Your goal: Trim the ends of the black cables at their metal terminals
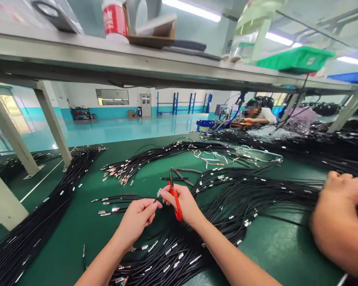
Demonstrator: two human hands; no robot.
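My left hand [139, 216] pinches a thin black cable [156, 199] near its end. Close beside it, my right hand [183, 202] is closed around red-handled scissors [178, 208], with the dark blades pointing up and away. Its thumb and forefinger meet at the whitish tip of the same cable. A few loose cable ends [107, 212] lie just left of my hands. Below them spreads a bundle of black cables [167, 254] with white labels. Pliers with dark grips [185, 171] rest on the green table behind my right hand.
Another person's arm [340, 222] reaches onto cables at the right. More cable bundles lie at the left [56, 198] and the back [155, 153]. A shelf [137, 59] crosses overhead, carrying a green tray [298, 59] and a red-and-white bottle [115, 20]. A person sits farther off.
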